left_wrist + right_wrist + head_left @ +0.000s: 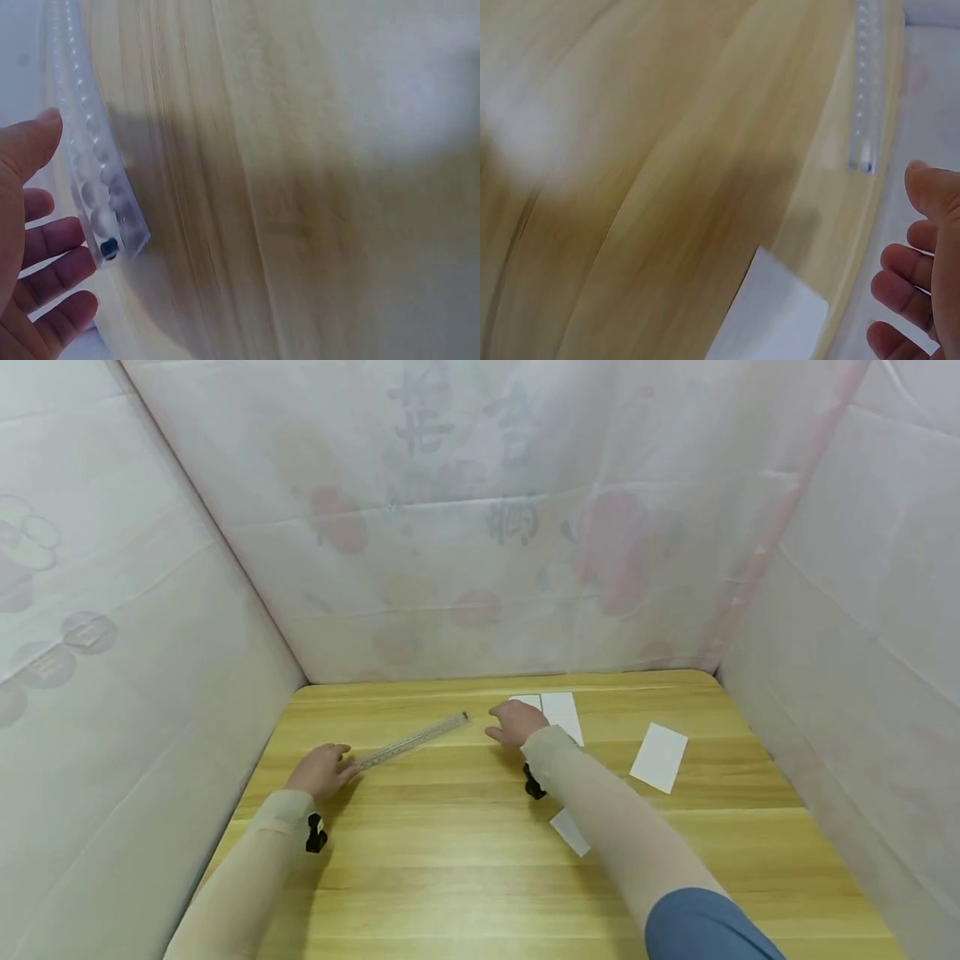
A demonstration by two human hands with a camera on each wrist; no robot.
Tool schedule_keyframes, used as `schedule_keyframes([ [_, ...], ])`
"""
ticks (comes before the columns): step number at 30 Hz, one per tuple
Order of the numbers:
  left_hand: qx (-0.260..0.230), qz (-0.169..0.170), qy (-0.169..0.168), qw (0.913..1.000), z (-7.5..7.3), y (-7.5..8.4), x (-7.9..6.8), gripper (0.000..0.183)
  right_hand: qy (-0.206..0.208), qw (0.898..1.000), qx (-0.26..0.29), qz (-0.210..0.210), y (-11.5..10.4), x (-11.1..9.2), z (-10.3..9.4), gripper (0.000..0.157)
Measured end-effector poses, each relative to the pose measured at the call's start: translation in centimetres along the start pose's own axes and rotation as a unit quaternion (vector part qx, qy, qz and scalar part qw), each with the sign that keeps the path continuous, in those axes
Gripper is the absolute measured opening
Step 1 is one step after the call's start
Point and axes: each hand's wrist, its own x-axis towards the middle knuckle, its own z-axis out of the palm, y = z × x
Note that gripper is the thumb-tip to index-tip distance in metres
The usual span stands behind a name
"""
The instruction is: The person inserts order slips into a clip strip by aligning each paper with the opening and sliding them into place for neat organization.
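Note:
A long clear plastic tube (411,742) with rows of round, bubble-like shapes lies slanted over the left middle of the table. My left hand (318,772) holds its near end between thumb and fingers. In the left wrist view, a small dark plug (110,247) shows at that end, beside the fingertips (81,259). My right hand (517,724) is a short way right of the tube's far end, apart from it, its fingers loosely bent around nothing. Behind the right hand are two white cards (562,714), partly covered by it.
Another white card (659,758) lies to the right on the wooden table (420,877). One more white card (570,832) is partly hidden under my right forearm. Printed fabric walls (480,552) enclose the table at the back and both sides.

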Motion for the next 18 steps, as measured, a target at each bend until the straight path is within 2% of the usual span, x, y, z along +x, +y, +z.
schedule_keyframes([
  [6,0.01,0.003,-0.003,0.9999,0.2,0.9,0.5,0.054,-0.014,1.0,0.006,0.025,-3.2,1.1,0.5,0.053],
  [13,0.004,0.012,-0.007,0.9999,0.6,2.4,1.6,0.047,-0.009,1.0,-0.016,0.021,-5.3,2.1,1.4,0.054],
  [18,-0.004,0.026,-0.008,0.9996,1.7,3.0,2.4,0.044,-0.041,0.995,-0.085,0.029,-5.7,2.5,2.4,0.066],
])
